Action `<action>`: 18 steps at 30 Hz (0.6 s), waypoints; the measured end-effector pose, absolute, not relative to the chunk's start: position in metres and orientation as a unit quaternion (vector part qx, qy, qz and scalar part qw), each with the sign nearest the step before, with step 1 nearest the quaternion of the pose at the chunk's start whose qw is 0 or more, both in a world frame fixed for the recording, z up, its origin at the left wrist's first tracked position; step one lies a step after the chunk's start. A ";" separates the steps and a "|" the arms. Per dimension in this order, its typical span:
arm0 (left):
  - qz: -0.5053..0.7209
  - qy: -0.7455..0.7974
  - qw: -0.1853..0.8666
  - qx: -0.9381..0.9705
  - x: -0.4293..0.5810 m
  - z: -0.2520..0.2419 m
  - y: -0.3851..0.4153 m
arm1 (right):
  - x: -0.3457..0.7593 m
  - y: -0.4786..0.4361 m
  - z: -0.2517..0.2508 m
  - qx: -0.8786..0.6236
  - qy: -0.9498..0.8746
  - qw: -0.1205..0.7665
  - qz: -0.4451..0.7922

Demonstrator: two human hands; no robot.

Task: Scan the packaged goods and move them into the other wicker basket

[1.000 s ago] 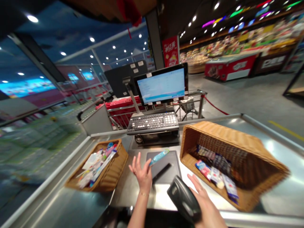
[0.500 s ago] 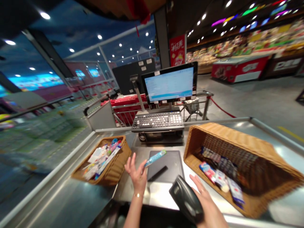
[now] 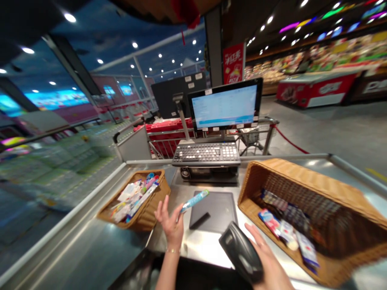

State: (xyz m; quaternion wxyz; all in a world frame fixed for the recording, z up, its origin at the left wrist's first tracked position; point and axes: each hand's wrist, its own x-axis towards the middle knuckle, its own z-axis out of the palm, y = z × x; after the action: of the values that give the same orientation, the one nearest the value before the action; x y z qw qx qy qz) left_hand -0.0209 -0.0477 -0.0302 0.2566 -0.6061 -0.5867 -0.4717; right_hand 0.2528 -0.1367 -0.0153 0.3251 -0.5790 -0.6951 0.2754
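My left hand [image 3: 171,225] pinches one end of a slim light-blue tube-shaped pack with a green end [image 3: 196,201], the other fingers spread. The pack is held above a dark flat plate [image 3: 222,209] in the counter. A black handheld barcode scanner [image 3: 241,251] sits in my right hand [image 3: 264,257], its head pointing up and left; part of the grip is hidden by the hand. A wicker basket [image 3: 155,205] on the left holds several mixed small packs. In the larger wicker basket [image 3: 290,165] on the right lie several packets, among them a red-and-blue one [image 3: 269,221].
Behind the plate stand a keyboard [image 3: 207,153] and a lit monitor [image 3: 225,106]. A metal rim [image 3: 145,162] edges the steel counter. Beyond it are red shopping carts [image 3: 169,133], a red rope [image 3: 290,141] and a red freezer chest [image 3: 317,90].
My left hand has shifted slightly left with the blue pack relative to the plate. The view has turned a little left. The scanner remains in my right hand.
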 end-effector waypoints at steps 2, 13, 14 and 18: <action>-0.473 -0.591 0.253 -0.603 -0.023 -0.030 -0.050 | 0.251 -0.137 -0.020 -0.582 -0.690 0.339 0.264; -0.481 -0.601 0.256 -0.584 -0.032 -0.027 -0.055 | 0.249 -0.136 -0.026 -0.577 -0.683 0.351 0.278; -0.479 -0.603 0.257 -0.584 -0.032 -0.027 -0.055 | 0.248 -0.136 -0.023 -0.581 -0.681 0.346 0.281; -0.475 -0.601 0.270 -0.584 -0.036 -0.025 -0.056 | 0.247 -0.135 -0.009 -0.590 -0.671 0.337 0.296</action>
State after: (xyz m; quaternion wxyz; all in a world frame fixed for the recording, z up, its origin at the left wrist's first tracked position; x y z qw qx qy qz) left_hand -0.0357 -0.0562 -0.0251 0.2697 -0.5838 -0.6007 -0.4750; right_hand 0.2473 -0.1346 -0.0093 0.3373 -0.5903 -0.6711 0.2956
